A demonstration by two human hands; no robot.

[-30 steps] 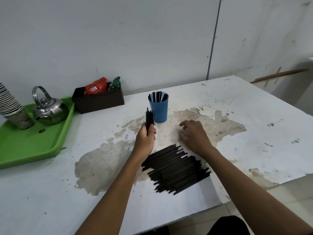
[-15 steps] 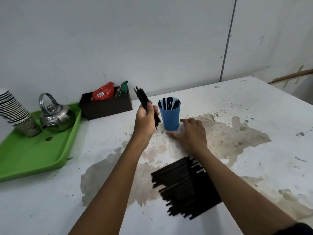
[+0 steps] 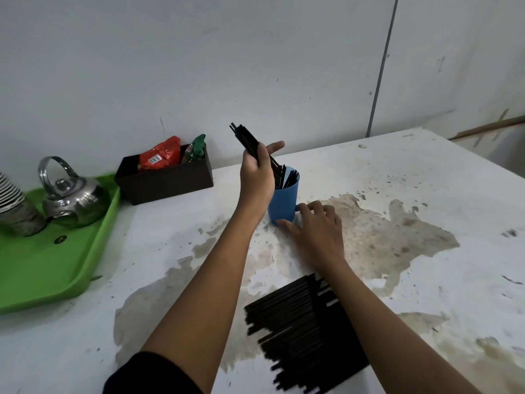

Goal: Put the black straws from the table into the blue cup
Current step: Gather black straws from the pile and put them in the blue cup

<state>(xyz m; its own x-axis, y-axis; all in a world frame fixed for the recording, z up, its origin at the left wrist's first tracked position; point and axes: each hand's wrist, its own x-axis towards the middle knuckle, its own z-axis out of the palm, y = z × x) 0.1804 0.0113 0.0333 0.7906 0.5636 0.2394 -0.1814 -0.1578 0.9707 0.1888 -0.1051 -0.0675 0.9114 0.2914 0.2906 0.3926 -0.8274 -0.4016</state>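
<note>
**Above the cup, a tilted bundle**

Over the cup point(image 3: 282, 204), the left hand point(image 3: 257, 177) gripped a bundle point(image 3: 246, 139) of straws, lower ends entering it. The right hand point(image 3: 316, 227), fingers loosely spread, touched the cup's base. Behind that wrist lay the pile point(image 3: 301, 331).

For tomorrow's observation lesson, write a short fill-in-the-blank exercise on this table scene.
1. The left hand holds a bundle of black straws over the ____ cup.
2. The right hand rests at the cup's ____.
3. The metal kettle stands on a ____ tray.

Missing words: blue; base; green
</note>
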